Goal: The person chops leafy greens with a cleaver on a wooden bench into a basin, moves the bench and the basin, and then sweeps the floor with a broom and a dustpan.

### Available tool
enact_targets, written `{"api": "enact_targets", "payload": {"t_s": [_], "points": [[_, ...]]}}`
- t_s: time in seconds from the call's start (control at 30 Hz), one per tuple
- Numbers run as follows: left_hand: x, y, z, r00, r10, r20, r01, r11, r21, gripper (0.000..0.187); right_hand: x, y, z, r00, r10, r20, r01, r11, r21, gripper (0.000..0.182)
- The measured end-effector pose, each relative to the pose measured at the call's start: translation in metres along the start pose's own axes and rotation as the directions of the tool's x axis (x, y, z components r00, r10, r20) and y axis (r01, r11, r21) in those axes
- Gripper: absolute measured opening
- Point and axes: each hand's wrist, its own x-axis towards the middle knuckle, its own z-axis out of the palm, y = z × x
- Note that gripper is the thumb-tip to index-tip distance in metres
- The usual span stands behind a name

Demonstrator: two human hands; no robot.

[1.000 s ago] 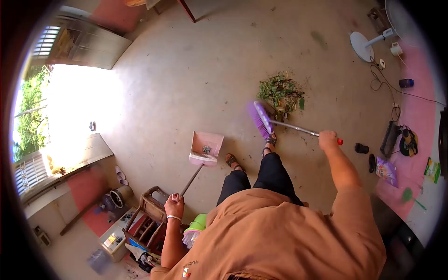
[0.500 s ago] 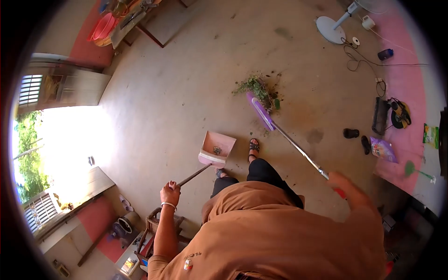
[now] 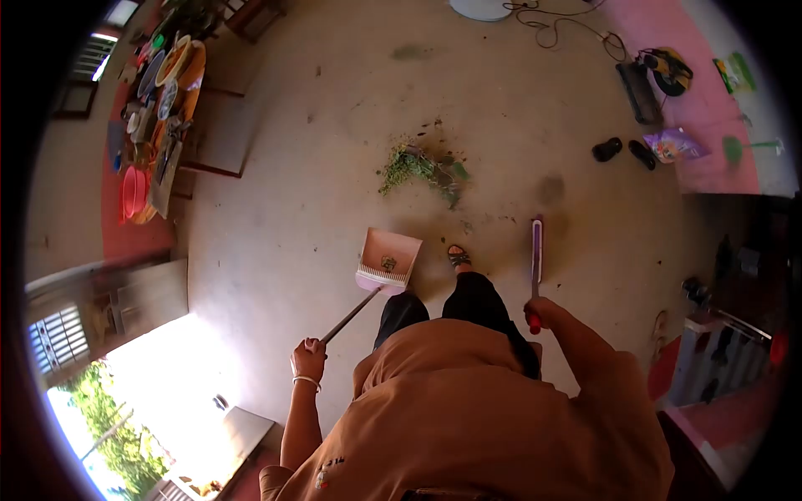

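My left hand (image 3: 308, 359) is closed round the end of a long dark handle. That handle runs to a pink dustpan (image 3: 399, 245) standing on the floor in front of my feet, with a small bit of debris inside and a toothed rear edge. On the other side, my right hand (image 3: 543, 312) grips the handle of a broom (image 3: 537, 248) near its red end. The broom's long narrow purple head points away from me, to the right of my sandalled foot. Ahead lies a heap of green leaves and stems (image 3: 422, 169) with scattered bits around it, apart from the broom.
A cluttered table (image 3: 170, 159) with basins stands at the far left, near a bright open doorway (image 3: 180, 376). Along the right wall are black shoes (image 3: 608, 149), a purple bag (image 3: 675, 145) and a loose cable (image 3: 547, 25). A fan base (image 3: 482, 8) stands at the top.
My right hand has drawn the broom back from the leaf heap, toward me and to the right. The dustpan stays by my feet in my left hand. The view has turned.
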Motion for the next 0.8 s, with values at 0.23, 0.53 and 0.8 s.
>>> {"api": "enact_targets", "payload": {"t_s": [0.23,0.53,0.8], "points": [[0.042,-0.028,-0.042,0.997,0.032,0.072,-0.037,0.998,0.058,0.025,0.0,-0.016,0.117,0.948,-0.216,0.236,0.183,0.971,0.153,0.007],[0.159,-0.093,-0.06,0.927,0.317,0.2,-0.371,0.848,0.378,0.032,-0.111,0.106,0.159,0.999,-0.036,0.031,0.014,0.849,0.528,0.011],[0.161,-0.105,-0.08,0.927,0.22,0.304,-0.36,0.753,0.551,0.036,-0.031,0.187,0.193,0.996,0.083,0.017,-0.071,0.708,0.703,0.011]]}}
